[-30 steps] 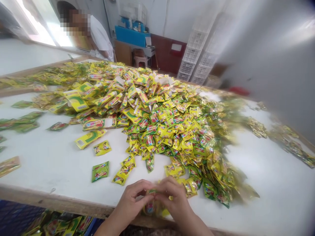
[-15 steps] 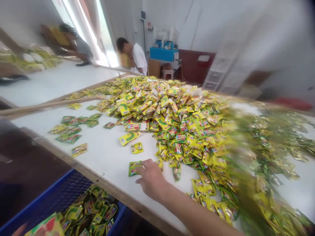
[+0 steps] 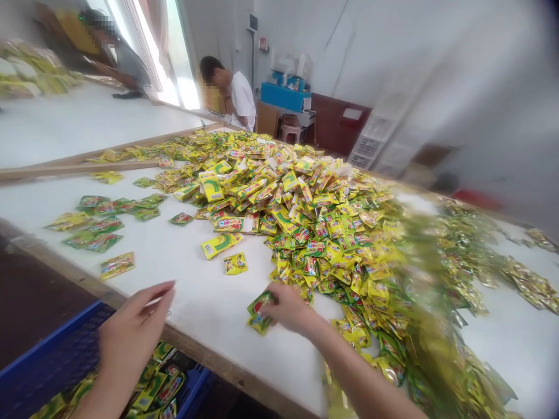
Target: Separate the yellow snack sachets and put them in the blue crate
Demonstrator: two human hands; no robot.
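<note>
We see two bare hands, the left hand [image 3: 131,331] and the right hand [image 3: 290,308], each with a bare forearm behind it. The left one is blurred, its fingers long and slim.

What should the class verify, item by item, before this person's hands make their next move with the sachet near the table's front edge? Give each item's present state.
1. Right hand grips the green sachet: ok, the fingers pinch its edge.
2. Left hand is free: ok, it is open and holds nothing.
3. Blue crate under the table edge has room: ok, the sachets in it lie below the rim.
4. Only one sachet is in the grip: cannot tell, the hand hides what lies behind.
5. Sachet seal is sound: cannot tell, too blurred.
</note>
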